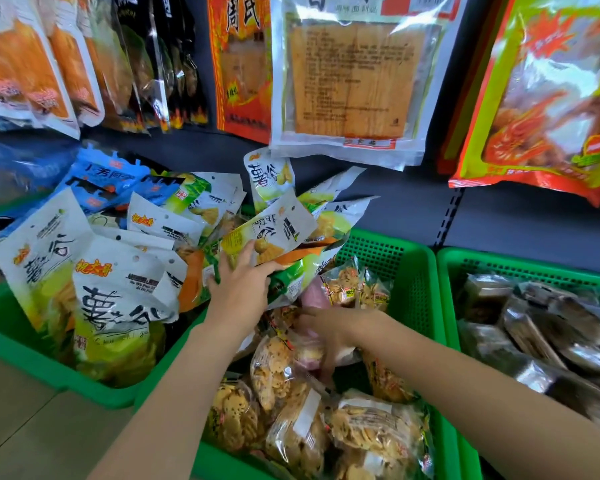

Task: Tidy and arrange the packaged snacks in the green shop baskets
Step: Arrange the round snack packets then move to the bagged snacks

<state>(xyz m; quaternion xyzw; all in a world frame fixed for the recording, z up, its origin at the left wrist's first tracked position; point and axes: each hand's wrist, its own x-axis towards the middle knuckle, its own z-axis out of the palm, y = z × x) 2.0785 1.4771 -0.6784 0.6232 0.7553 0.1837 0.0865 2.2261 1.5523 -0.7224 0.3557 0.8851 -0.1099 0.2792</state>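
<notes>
Three green shop baskets stand side by side. The left basket (21, 344) holds several white and green snack packets (118, 292). The middle basket (413, 271) holds clear bags of yellow crackers (281, 372). My left hand (239, 289) lies with straight fingers against a pile of white and green packets (278, 230) leaning over the middle basket's back. My right hand (326, 337) reaches down among the cracker bags, its fingers partly hidden, touching a pinkish bag (312, 296).
The right basket (520, 265) holds several dark foil-wrapped packs (541, 341). Large snack bags (350, 77) hang on the dark shelf wall above, close over the baskets. Blue packets (97, 181) lie behind the left basket. A pale floor shows at the lower left.
</notes>
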